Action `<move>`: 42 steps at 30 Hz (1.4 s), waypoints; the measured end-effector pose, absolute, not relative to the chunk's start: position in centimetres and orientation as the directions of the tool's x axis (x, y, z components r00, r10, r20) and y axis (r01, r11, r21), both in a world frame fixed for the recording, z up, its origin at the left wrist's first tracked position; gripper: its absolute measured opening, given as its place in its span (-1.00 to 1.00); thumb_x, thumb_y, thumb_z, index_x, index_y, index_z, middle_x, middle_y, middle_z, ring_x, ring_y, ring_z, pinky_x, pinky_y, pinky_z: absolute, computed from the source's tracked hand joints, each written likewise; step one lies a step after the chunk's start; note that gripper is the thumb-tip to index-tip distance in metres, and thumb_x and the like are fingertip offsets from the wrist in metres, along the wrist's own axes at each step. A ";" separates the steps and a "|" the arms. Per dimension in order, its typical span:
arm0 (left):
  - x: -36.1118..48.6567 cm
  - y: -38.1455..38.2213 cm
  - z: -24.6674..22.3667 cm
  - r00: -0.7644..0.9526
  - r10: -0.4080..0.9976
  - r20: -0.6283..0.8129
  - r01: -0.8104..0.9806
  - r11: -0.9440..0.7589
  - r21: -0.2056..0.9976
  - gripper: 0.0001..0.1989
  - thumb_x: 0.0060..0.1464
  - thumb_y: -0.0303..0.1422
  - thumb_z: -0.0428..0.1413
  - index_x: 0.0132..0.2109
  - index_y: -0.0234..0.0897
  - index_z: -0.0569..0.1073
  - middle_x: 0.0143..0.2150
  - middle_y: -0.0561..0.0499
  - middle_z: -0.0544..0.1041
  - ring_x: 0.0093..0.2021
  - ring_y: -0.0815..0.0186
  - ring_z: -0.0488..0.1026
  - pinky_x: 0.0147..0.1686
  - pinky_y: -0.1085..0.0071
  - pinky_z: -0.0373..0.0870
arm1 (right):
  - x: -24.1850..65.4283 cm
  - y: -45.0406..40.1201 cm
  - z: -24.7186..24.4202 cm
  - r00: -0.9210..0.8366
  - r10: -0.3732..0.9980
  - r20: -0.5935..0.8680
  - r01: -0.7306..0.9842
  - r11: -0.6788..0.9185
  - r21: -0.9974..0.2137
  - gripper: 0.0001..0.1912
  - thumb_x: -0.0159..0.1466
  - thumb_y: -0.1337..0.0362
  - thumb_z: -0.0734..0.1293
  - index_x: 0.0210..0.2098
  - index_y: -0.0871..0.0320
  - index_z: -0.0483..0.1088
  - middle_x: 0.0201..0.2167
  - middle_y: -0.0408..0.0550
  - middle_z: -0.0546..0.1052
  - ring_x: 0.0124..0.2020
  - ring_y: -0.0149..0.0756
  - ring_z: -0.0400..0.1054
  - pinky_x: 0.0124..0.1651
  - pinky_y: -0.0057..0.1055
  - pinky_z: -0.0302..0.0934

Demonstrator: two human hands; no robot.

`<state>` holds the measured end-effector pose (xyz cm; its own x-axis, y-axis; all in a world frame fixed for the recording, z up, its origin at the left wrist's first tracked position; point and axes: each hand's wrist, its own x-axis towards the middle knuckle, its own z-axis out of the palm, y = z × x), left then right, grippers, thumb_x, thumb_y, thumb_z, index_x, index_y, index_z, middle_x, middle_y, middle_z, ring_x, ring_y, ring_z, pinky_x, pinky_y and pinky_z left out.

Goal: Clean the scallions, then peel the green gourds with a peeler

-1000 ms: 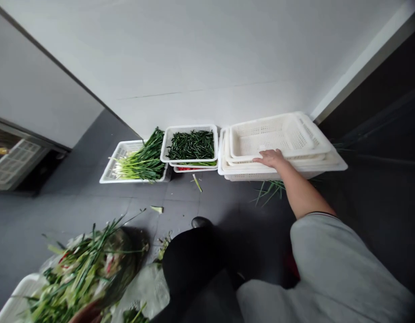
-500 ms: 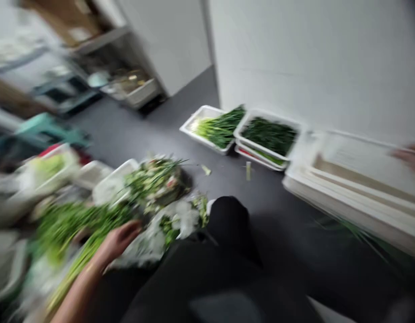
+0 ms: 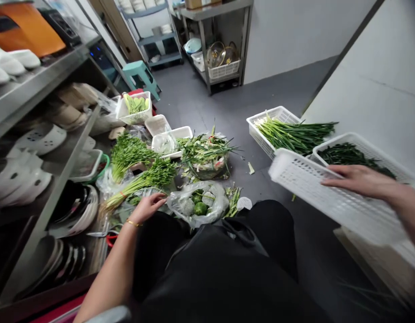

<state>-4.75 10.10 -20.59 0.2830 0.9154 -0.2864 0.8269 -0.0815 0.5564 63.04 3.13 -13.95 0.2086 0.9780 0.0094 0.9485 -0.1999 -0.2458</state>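
Right hand (image 3: 360, 179) grips tilted basket (image 3: 338, 204), white, rectangular, perforated; left hand (image 3: 149, 209) loosely uncurled.

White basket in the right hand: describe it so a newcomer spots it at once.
Find the pale wall at the picture's right edge. Below it, in front of the basket of dark green vegetables, is a white perforated basket. Unlike its neighbours, it is held by the right hand.

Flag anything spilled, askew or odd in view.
Loose trimmings lie on the floor beside the clear plastic bag, and a pale green scrap lies near the scallion basket: odd, as both are outside any container. The white basket is tilted, but the right hand holds it.
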 end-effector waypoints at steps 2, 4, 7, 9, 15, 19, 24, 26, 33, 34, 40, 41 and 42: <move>-5.4 10.2 -21.5 0.296 0.906 -0.303 0.815 -0.075 0.574 -0.44 0.06 0.05 -0.01 -0.03 -0.34 0.46 -0.20 -0.14 0.59 -0.21 0.14 0.52 -0.19 0.29 0.40 | 59.1 6.3 -14.1 0.013 0.987 -0.162 0.954 -0.060 -0.293 -0.70 0.06 -0.09 0.40 -0.36 -0.05 0.50 -0.27 0.10 0.57 -0.27 -0.14 0.44 -0.22 -0.25 0.24; -5.3 10.8 -22.0 0.310 0.893 -0.326 0.814 -0.072 0.576 -0.45 0.06 0.03 -0.01 -0.03 -0.34 0.46 -0.19 -0.15 0.59 -0.21 0.13 0.52 -0.19 0.29 0.40 | 54.1 9.6 -14.8 -0.120 0.984 -0.129 0.953 0.077 -0.294 -0.71 0.14 -0.06 0.32 -0.34 0.01 0.46 -0.26 0.06 0.55 -0.21 -0.14 0.42 -0.18 -0.27 0.21; -4.4 12.6 -22.1 0.353 0.871 -0.341 0.801 -0.093 0.591 -0.47 0.08 0.00 -0.02 -0.01 -0.33 0.46 -0.17 -0.15 0.59 -0.20 0.14 0.52 -0.18 0.30 0.39 | 47.2 13.6 -15.7 -0.238 0.971 -0.031 0.956 0.229 -0.183 -0.73 0.22 0.00 0.24 -0.31 0.04 0.41 -0.32 -0.02 0.48 -0.27 -0.20 0.38 -0.28 -0.35 0.15; -3.4 14.1 -22.2 0.390 0.859 -0.333 0.787 -0.123 0.605 -0.49 0.09 -0.01 -0.03 -0.01 -0.31 0.46 -0.19 -0.14 0.59 -0.21 0.15 0.52 -0.20 0.32 0.39 | 43.9 15.4 -15.8 -0.309 0.951 -0.033 0.943 0.302 -0.141 -0.76 0.25 0.03 0.22 -0.31 0.04 0.39 -0.36 -0.07 0.43 -0.35 -0.27 0.33 -0.36 -0.41 0.07; -1.4 17.4 -25.2 0.301 0.898 -0.320 0.764 -0.026 0.645 -0.48 0.02 0.05 0.03 -0.07 -0.25 0.48 -0.17 -0.07 0.60 -0.19 0.15 0.52 -0.20 0.36 0.40 | 38.5 18.6 -17.8 -0.514 0.842 -0.164 0.851 0.476 -0.223 -0.75 0.30 0.07 0.19 -0.31 0.10 0.35 -0.37 -0.12 0.36 -0.42 -0.38 0.18 -0.46 -0.49 -0.13; -1.0 19.6 -27.5 0.132 0.894 -0.428 0.573 0.284 0.769 -0.32 0.02 0.19 -0.10 -0.09 -0.32 0.48 -0.26 -0.12 0.59 -0.25 0.12 0.52 -0.30 0.31 0.44 | 36.9 18.8 -20.9 -0.606 0.762 -0.229 0.794 0.561 -0.234 -0.77 0.31 0.09 0.20 -0.28 0.08 0.39 -0.35 -0.12 0.36 -0.43 -0.39 0.15 -0.48 -0.47 -0.21; 0.6 20.2 -26.1 -0.011 0.782 -0.623 0.138 0.618 0.774 -0.26 -0.02 0.18 -0.04 0.07 -0.34 0.35 -0.25 -0.15 0.54 -0.38 0.21 0.50 -0.45 0.30 0.45 | 34.0 16.9 -21.5 -0.763 0.590 -0.264 0.646 0.705 -0.293 -0.83 0.28 0.15 0.25 -0.28 0.07 0.42 -0.38 -0.10 0.36 -0.41 -0.38 0.16 -0.45 -0.44 -0.17; 1.5 20.0 -25.4 -0.001 0.799 -0.602 0.171 0.593 0.787 -0.34 -0.05 0.05 0.12 0.06 -0.36 0.36 -0.23 -0.14 0.51 -0.45 0.31 0.44 -0.55 0.44 0.37 | 32.8 16.1 -21.4 -0.790 0.583 -0.191 0.612 0.732 -0.298 -0.83 0.29 0.19 0.22 -0.30 0.08 0.41 -0.41 -0.11 0.34 -0.43 -0.38 0.17 -0.43 -0.44 -0.14; 0.2 21.1 -27.0 -0.037 0.789 -0.613 0.061 0.614 0.787 -0.27 -0.10 -0.36 0.25 0.22 -0.36 0.18 -0.18 -0.19 0.51 -0.45 0.37 0.43 -0.54 0.51 0.27 | 29.6 16.7 -22.6 -0.838 0.545 -0.028 0.539 0.820 -0.191 -0.78 0.29 0.38 0.14 -0.21 0.07 0.40 -0.43 -0.10 0.32 -0.48 -0.39 0.20 -0.49 -0.46 -0.15; -0.1 20.9 -27.1 -0.017 0.780 -0.626 0.049 0.626 0.779 -0.40 -0.08 -0.38 0.22 0.14 -0.39 0.28 -0.21 -0.19 0.52 -0.46 0.38 0.42 -0.54 0.50 0.27 | 29.1 16.5 -22.4 -0.845 0.534 -0.022 0.530 0.831 -0.171 -0.78 0.28 0.39 0.15 -0.21 0.06 0.40 -0.43 -0.10 0.32 -0.48 -0.39 0.20 -0.49 -0.47 -0.15; -2.2 20.3 -27.5 0.009 0.760 -0.650 0.096 0.646 0.757 -0.69 -0.16 -0.51 0.12 -0.17 -0.42 0.43 -0.44 -0.03 0.48 -0.57 0.34 0.37 -0.59 0.43 0.32 | 26.7 16.0 -21.4 -0.858 0.514 0.000 0.510 0.851 -0.124 -0.78 0.28 0.39 0.16 -0.24 0.06 0.41 -0.46 -0.11 0.32 -0.49 -0.40 0.19 -0.50 -0.49 -0.11; -2.4 20.3 -27.6 -0.022 0.776 -0.631 0.120 0.628 0.769 -0.69 -0.20 -0.53 0.11 -0.19 -0.42 0.44 -0.44 -0.03 0.48 -0.55 0.34 0.37 -0.57 0.42 0.34 | 26.5 16.1 -21.5 -0.858 0.513 0.006 0.509 0.852 -0.127 -0.79 0.28 0.37 0.16 -0.24 0.06 0.41 -0.47 -0.12 0.32 -0.50 -0.41 0.19 -0.50 -0.49 -0.11; -2.5 20.4 -27.7 -0.047 0.796 -0.603 0.138 0.603 0.785 -0.69 -0.23 -0.53 0.10 -0.21 -0.42 0.44 -0.43 -0.03 0.48 -0.53 0.33 0.39 -0.54 0.41 0.36 | 26.3 16.2 -21.6 -0.858 0.513 0.011 0.508 0.852 -0.126 -0.79 0.29 0.36 0.16 -0.25 0.06 0.42 -0.47 -0.12 0.32 -0.50 -0.41 0.19 -0.51 -0.49 -0.10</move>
<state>-2.54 20.40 -27.69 -0.0471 0.7960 -0.6034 0.1378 0.6035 0.7854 26.25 16.20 -21.58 -0.8582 0.5132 0.0108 0.5080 0.8522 -0.1257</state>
